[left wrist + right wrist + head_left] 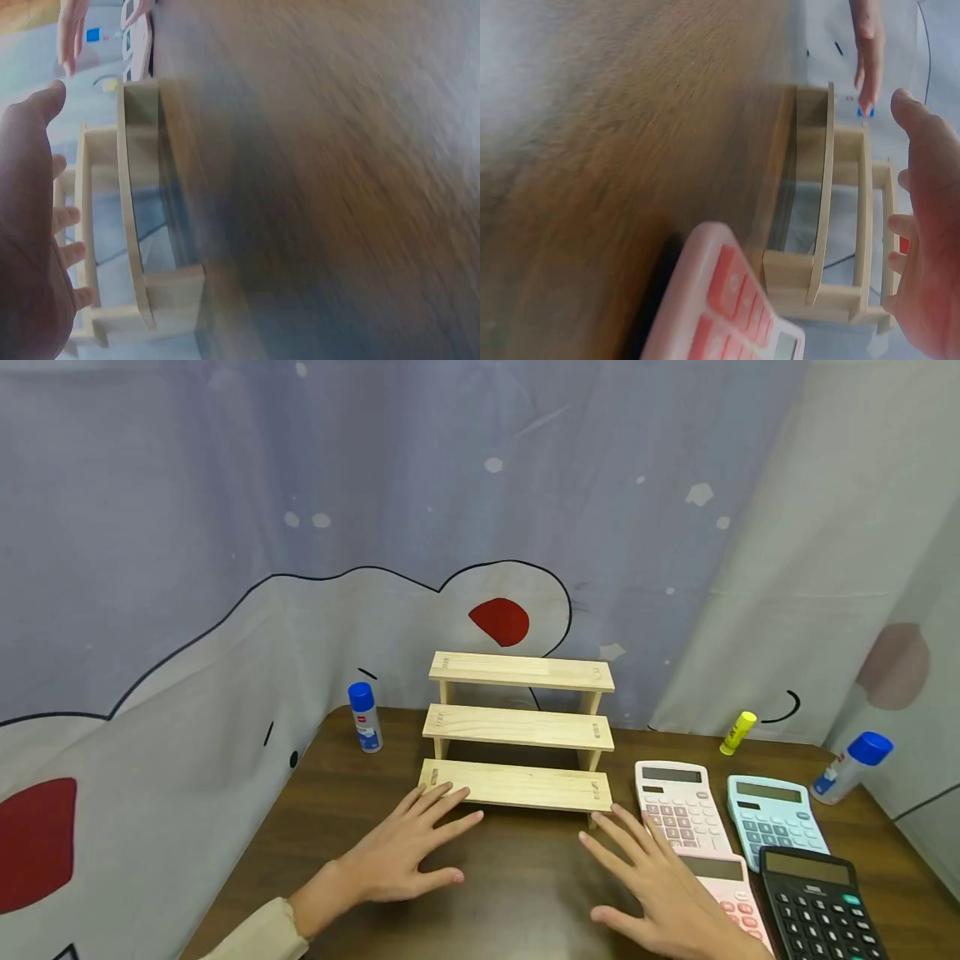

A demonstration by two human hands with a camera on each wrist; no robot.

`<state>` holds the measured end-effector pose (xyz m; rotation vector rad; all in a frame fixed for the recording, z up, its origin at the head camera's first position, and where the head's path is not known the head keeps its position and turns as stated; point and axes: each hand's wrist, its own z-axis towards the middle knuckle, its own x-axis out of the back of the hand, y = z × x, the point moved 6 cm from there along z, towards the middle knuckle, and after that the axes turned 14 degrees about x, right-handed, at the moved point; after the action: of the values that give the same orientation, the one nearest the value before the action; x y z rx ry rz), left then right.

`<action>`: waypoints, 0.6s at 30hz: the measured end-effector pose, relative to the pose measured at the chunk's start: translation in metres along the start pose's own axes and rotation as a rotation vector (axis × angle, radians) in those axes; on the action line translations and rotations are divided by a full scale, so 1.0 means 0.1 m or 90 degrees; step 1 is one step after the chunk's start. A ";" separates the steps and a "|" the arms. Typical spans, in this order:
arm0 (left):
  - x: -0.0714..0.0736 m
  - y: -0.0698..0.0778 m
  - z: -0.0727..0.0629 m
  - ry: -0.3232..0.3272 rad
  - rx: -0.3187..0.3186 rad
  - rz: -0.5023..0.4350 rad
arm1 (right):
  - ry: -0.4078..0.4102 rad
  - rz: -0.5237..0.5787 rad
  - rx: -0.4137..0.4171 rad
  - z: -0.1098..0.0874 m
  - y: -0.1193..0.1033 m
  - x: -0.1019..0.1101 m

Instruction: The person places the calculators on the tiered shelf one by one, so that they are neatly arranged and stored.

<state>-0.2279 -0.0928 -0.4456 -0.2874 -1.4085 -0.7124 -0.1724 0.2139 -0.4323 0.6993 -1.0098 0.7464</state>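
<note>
A three-step wooden shelf (517, 727) of pale wood stands at the back middle of the dark table. My left hand (405, 847) is held with fingers spread in front of its lower left corner, fingertips overlapping the bottom step in the head view. At the lower right corner my right hand (660, 893) is spread too, palm down, holding nothing. Both wrist views show the hands above the tabletop, in front of the shelf. Right beside the right hand lie a pink calculator (723, 885), partly covered by it, and a white-pink calculator (678, 806).
Further right are a light blue calculator (776, 818) and a black calculator (821, 906). A blue-capped glue bottle (366, 718) stands left of the shelf; a similar bottle (851, 768) is at the right edge. A yellow highlighter (738, 733) stands near the patterned curtain (615, 527).
</note>
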 end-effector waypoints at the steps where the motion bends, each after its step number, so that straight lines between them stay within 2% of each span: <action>1: 0.00 -0.04 0.01 0.000 0.008 -0.005 | -0.003 0.001 -0.011 -0.03 0.01 0.00; 6: -0.01 -0.28 0.04 0.006 0.062 -0.028 | -0.011 0.003 -0.053 -0.19 0.10 0.03; 9: -0.02 -0.42 0.03 0.012 0.093 -0.031 | -0.033 0.001 -0.091 -0.29 0.16 0.03; 15: -0.05 -0.56 0.07 0.014 0.129 -0.045 | -0.122 0.014 -0.229 -0.52 0.33 0.03; 18: -0.09 -0.62 0.10 0.006 0.154 -0.053 | -0.142 0.024 -0.289 -0.63 0.41 0.05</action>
<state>-0.2737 -0.1321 -0.4665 -0.0364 -1.4877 -0.6018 -0.1737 0.2878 -0.4436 0.3731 -1.3436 0.4515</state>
